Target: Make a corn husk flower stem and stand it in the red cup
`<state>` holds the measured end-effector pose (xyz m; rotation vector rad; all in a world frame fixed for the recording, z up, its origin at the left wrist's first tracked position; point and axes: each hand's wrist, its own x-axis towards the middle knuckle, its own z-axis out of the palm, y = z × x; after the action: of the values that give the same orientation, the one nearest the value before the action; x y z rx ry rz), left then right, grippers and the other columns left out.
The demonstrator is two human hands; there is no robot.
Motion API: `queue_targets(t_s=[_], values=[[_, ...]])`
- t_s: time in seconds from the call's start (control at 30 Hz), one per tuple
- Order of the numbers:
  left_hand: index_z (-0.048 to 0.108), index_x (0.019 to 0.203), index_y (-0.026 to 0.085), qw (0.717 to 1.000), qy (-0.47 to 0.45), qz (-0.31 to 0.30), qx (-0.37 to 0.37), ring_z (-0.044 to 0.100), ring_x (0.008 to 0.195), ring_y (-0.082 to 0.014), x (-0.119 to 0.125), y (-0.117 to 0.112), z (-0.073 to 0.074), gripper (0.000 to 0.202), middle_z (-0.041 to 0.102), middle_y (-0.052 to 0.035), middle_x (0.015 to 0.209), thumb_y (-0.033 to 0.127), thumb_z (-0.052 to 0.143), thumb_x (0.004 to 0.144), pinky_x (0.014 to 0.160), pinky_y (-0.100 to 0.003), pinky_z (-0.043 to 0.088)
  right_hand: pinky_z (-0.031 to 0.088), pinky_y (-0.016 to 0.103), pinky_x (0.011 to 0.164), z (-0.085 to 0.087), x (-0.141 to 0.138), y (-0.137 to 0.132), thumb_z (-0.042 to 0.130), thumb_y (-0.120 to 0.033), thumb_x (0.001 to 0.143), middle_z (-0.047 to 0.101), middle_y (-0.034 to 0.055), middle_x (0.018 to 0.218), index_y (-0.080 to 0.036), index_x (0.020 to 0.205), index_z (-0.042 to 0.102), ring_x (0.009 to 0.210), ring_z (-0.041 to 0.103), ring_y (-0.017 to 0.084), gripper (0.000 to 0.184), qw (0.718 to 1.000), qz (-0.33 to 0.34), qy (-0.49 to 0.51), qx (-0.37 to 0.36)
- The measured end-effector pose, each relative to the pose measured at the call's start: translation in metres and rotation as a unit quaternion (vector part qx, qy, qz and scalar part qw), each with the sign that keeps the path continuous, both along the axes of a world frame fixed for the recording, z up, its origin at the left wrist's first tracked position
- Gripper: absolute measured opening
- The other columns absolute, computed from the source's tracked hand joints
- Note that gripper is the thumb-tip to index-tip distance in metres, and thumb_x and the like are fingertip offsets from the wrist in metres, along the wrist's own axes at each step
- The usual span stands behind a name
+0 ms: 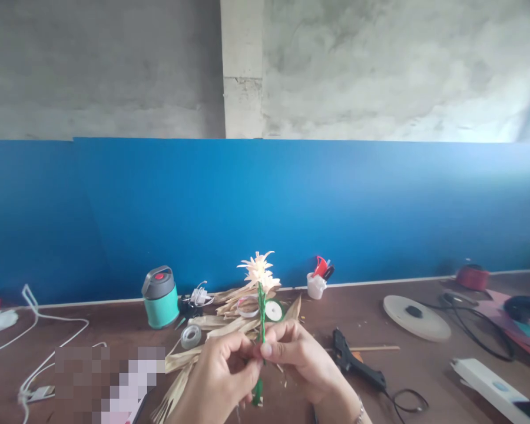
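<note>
We find the left hand [227,368] and right hand [295,350] each pinching, thumb against fingers, the green stem [262,315] of an artificial flower [259,272]. It stands near upright between them, pale petals at twelve o'clock from the grip. We judge it light, the stem fairly stiff, the thin petals fragile; the wrapped stem is the sound place to hold. From the hands, dry husks [236,325] spread from eight to eleven o'clock; a white cup [315,288] stands at one, a black glue gun [357,368] lies at three.
</note>
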<state>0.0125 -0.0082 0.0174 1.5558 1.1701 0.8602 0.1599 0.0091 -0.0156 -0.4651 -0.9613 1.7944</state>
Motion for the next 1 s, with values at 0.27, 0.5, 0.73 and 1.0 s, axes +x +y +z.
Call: queue_targets(t_s=[0.27,0.5,0.73,1.0], values=[[0.054,0.064,0.017,1.0,0.011,0.01,-0.016,0.046,0.036,-0.0079,0.001,0.006,-0.011,0.024,0.05,0.0052,0.044,0.038,0.063,0.071,0.034,-0.016,0.034,0.031,0.019,0.042,0.003,-0.007,0.0,0.088,-0.031,0.051,0.054,-0.004,0.047,-0.013,0.053,0.059,0.042,0.046,0.005,0.035,0.996,-0.077,-0.041,0.001],[0.05,0.061,0.017,1.0,-0.007,0.017,-0.02,0.043,0.034,-0.0073,0.002,0.004,-0.007,0.027,0.048,0.0051,0.045,0.041,0.062,0.069,0.033,-0.017,0.031,0.027,0.02,0.044,0.001,-0.006,0.001,0.087,-0.034,0.052,0.054,-0.0037,0.049,-0.014,0.054,0.053,0.044,0.042,0.005,0.04,0.995,-0.087,-0.045,0.018],[0.047,0.052,0.017,0.999,-0.008,-0.049,-0.012,0.028,0.042,-0.0042,0.0,-0.005,0.008,0.023,0.037,0.0065,0.046,0.03,0.061,0.064,0.04,-0.019,0.019,0.029,0.02,0.048,0.0,-0.002,-0.001,0.088,-0.03,0.051,0.055,-0.0033,0.051,-0.012,0.053,0.055,0.048,0.045,0.006,0.038,0.999,0.026,-0.025,0.016],[0.048,0.054,0.019,0.999,-0.033,-0.015,0.011,0.028,0.034,-0.0046,0.006,0.009,-0.015,0.022,0.037,0.0082,0.041,0.033,0.061,0.067,0.037,-0.02,0.02,0.027,0.02,0.045,-0.001,-0.002,0.002,0.088,-0.031,0.051,0.054,-0.004,0.048,-0.014,0.054,0.053,0.044,0.042,0.005,0.04,0.996,-0.066,-0.054,0.004]])
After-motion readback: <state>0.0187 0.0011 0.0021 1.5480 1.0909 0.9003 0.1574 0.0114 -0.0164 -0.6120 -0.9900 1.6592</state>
